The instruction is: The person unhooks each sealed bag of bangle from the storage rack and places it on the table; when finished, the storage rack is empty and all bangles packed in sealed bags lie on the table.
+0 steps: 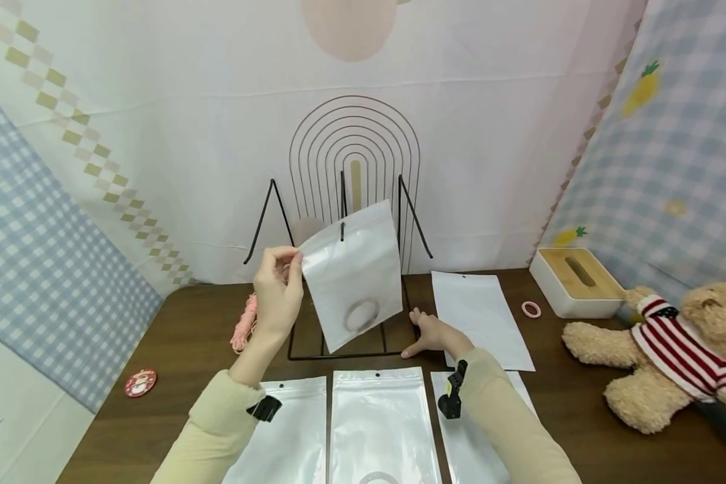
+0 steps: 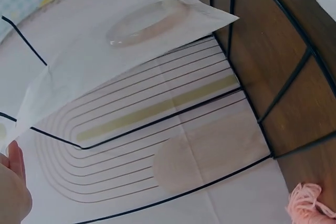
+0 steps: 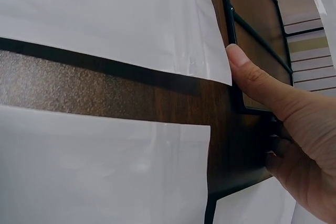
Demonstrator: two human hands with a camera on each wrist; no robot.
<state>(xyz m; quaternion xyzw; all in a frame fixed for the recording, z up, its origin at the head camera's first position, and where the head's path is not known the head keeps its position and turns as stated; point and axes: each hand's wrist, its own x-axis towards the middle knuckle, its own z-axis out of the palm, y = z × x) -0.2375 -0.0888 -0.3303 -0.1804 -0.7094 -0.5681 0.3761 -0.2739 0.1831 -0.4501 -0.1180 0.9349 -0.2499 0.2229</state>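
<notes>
My left hand pinches the upper left corner of a white zip-top bag, which hangs tilted in front of a black wire rack. The tip of the rack's middle arm shows at the bag's upper edge. A ring-shaped piece shows through the bag, low down; in the left wrist view this ring looks pale and clear. My right hand rests at the front right corner of the rack's base, thumb and fingers spread. In the right wrist view, the thumb lies against the base bar.
Several more white bags lie flat in front of the rack, with another bag at its right. Pink yarn and a round red badge lie at left. At right are a pink ring, a tissue box and a teddy bear.
</notes>
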